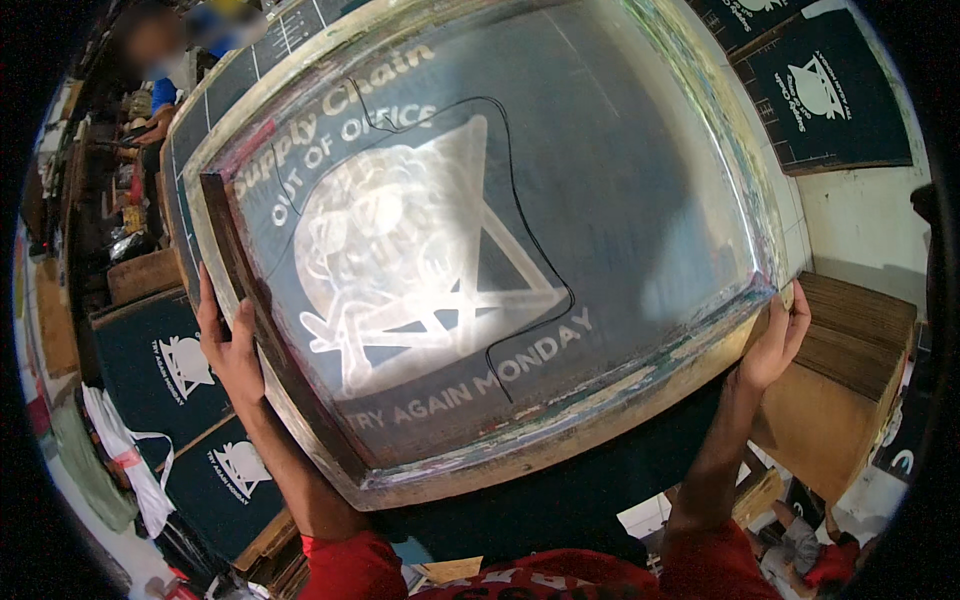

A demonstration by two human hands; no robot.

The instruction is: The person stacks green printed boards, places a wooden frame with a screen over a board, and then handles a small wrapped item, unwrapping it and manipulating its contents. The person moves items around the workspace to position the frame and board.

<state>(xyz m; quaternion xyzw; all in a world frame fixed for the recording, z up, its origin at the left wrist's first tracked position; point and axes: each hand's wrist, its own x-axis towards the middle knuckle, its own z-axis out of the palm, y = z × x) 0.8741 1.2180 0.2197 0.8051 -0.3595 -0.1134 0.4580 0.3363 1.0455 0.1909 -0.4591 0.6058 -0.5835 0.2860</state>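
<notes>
— What worries you here?

— I'm holding the screen-printing frame (480,250) up in front of me, only by its two side edges. My left hand (228,345) is wrapped round the left rail, fingers curled shut on it; my right hand (775,335) clamps the right corner the same way. A slip on either side, I'd judge, would tip it onto the printed dark panels (185,365) below.

— And the frame itself?

— Worn wooden rails, paint-smeared (especially the lower edge), with translucent mesh carrying a pale cone-shaped design and a thin dark line looping across.
</notes>
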